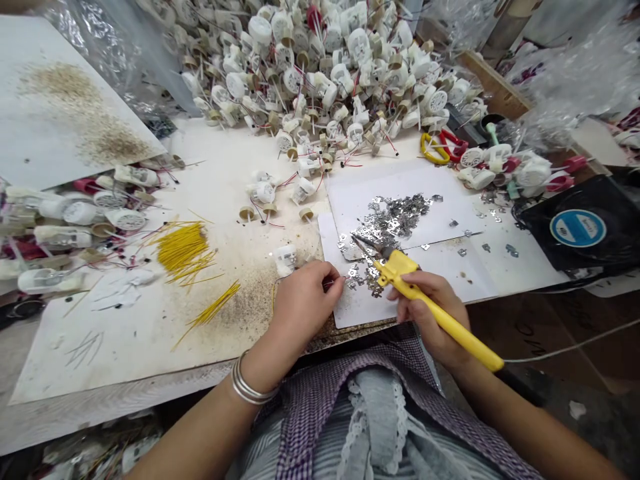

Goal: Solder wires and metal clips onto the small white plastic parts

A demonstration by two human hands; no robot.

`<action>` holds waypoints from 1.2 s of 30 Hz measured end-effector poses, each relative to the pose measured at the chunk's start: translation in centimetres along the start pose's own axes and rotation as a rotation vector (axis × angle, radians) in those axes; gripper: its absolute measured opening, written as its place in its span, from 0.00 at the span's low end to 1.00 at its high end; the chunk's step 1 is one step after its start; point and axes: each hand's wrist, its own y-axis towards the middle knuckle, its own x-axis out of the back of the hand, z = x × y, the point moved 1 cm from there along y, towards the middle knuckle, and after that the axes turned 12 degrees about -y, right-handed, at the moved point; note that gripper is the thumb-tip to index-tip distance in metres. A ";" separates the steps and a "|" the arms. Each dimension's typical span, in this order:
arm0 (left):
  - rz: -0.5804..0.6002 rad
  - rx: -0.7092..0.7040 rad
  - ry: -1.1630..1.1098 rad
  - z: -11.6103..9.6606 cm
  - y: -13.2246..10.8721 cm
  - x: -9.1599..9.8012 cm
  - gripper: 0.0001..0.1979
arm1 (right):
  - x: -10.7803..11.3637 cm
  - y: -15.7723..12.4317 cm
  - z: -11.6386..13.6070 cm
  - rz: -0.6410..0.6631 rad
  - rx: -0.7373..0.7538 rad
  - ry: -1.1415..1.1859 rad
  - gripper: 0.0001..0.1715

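My right hand (430, 310) is closed round a yellow soldering iron (440, 313), its dark tip pointing up-left over a heap of small metal tabs (395, 217) on white paper (415, 187). My left hand (305, 303) is pinched on something small with thin wires at its fingertips, too small to make out, close to the paper's edge. A white plastic part (285, 259) lies just above the left hand. Silver bangles ring my left wrist.
A big pile of white wired motor parts (325, 67) fills the back. Yellow wire pieces (183, 248) lie left of centre, more white parts (80, 213) at far left. A black fan (580, 230) sits right. Clear plastic bags (570, 67) lie at back right.
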 end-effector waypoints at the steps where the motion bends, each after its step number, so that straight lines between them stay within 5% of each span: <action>1: -0.008 0.004 -0.094 -0.1 0.0 0.4 0.07 | -0.7 0.9 0.5 0.037 -0.018 0.019 0.13; 5: -0.085 -0.037 -0.506 -0.9 0.2 2.7 0.07 | -3.6 4.7 2.5 0.138 0.042 -0.130 0.10; 10: -0.213 -0.033 -0.893 -1.3 -0.2 4.7 0.07 | -7.1 7.6 3.5 0.170 0.168 -0.176 0.23; 15: -0.174 0.047 -1.049 -0.3 -2.3 4.9 0.07 | -7.8 8.7 3.8 0.148 0.276 -0.248 0.22; 22: -0.010 0.169 -0.566 4.2 -5.2 3.9 0.07 | -7.3 5.7 4.1 0.270 0.463 -0.381 0.18; 26: -0.114 0.043 -0.221 5.1 -5.8 3.3 0.07 | -6.6 3.7 4.5 0.233 0.437 -0.294 0.16; 32: -0.311 -0.207 0.034 3.0 -5.6 2.3 0.05 | -2.3 1.6 4.5 0.068 0.394 -0.246 0.11; 36: -0.392 -0.322 0.161 2.3 -5.2 1.6 0.04 | 0.4 -0.8 2.7 -0.020 0.247 -0.241 0.22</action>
